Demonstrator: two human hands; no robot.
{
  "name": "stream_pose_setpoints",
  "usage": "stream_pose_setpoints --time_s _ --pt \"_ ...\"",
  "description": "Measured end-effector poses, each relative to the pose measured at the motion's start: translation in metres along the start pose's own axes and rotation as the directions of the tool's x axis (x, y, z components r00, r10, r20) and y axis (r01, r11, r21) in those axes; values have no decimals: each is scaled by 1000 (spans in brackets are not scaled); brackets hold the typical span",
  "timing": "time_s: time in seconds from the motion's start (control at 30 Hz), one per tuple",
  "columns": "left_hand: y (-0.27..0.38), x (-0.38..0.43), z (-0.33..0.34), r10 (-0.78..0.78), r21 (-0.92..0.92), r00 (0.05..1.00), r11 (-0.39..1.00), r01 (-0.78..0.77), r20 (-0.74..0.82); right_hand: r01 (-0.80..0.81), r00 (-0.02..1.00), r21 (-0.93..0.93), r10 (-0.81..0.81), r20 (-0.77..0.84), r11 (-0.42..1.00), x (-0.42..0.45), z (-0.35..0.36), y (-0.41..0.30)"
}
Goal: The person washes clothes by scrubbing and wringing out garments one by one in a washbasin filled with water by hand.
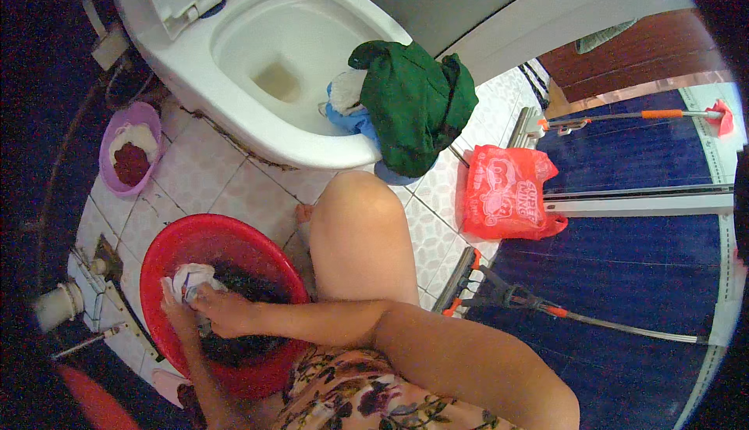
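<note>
A bunched white cloth (194,278) with dark markings is held between my two hands over a red plastic basin (225,228). My left hand (177,307) grips its left side, fingers partly hidden behind the folds. From the right, my right hand (225,312) closes on the lower part of the same cloth. Dark wet cloth (257,292) lies inside the basin below both hands; how many pieces there are cannot be told. My bare knee (360,213) rises beside the basin's right rim.
Beyond the basin stands a white toilet (246,120), lid raised, with green cloth (418,102) and blue cloth (351,119) over its front rim. A purple basin (131,178) holds white and dark-red items. Rightward are a red plastic bag (506,193) and two long-handled mops (526,126) (462,281).
</note>
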State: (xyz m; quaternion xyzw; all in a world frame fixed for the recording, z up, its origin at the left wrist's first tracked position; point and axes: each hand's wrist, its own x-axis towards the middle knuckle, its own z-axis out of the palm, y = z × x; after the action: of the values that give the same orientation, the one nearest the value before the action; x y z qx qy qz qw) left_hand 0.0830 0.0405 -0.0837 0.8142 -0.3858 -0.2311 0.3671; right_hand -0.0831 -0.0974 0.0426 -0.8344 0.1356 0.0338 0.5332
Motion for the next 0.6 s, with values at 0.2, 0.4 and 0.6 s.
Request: stream_pose_setpoints --time_s 0.2,0.4,0.6 --pt "23 -21 26 -263 324 881 936 135 393 -87 996 32 86 32 996 -8 7 10" --pt "11 -11 9 -252 -43 955 964 261 153 -114 982 42 106 156 993 -6 11 23" --pt "27 -10 15 -221 -565 971 814 134 -88 -306 950 440 299 89 844 4 29 43"
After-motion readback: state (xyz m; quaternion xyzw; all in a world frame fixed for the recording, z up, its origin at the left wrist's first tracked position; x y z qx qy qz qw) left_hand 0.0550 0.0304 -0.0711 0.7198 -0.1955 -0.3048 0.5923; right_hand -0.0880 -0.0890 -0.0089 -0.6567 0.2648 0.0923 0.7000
